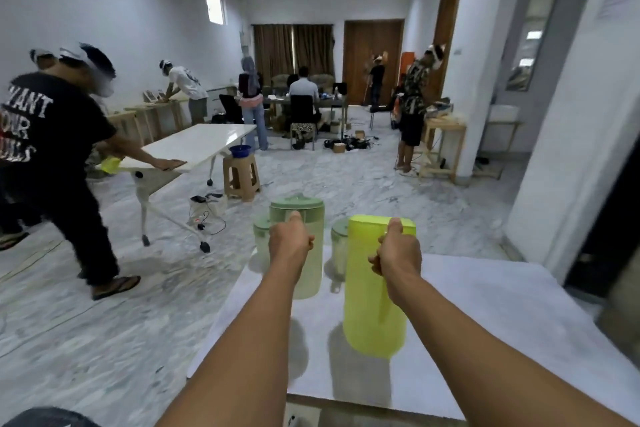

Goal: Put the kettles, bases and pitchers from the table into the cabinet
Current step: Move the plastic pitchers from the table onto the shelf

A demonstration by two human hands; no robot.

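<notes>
- While both hands grip pitchers, the yellow-green pitcher (375, 288) hangs from the right hand (396, 251), apparently lifted just above the white table (502, 305), judging by the shadow under it.
- Right hand: fingers wrapped around the handle, thumb up on the rim; fist closed on it.
- Pale green lidded pitcher (303, 246) is in the left hand (290, 241), same grip: fingers curled on the handle, thumb pointing up by the lid. Looks raised off the table too; cannot tell for sure.
- Two smaller pale green lidded pitchers remain at the far table edge, one (262, 239) left of the held one and one (340, 248) between the two held pitchers. Both stand upright.
- No kettles or bases visible; cabinet not in view.
- Risk: the small pitchers sit close to the held ones and near the far edge, so a swing on lift-off could knock one onto the marble floor (346, 180).
- Risk: carrying one pitcher per hand leaves no free hand for a cabinet door; the green lid could pop off if tilted.
- Risk: a person in a black T-shirt (52, 121) leans on a folding table nearby on the left; a collision is possible if the path goes that way.
- Readable text: the T-shirt shows "WANT"; the lines below are partly cut and unclear. No brand visible on the pitchers.
</notes>
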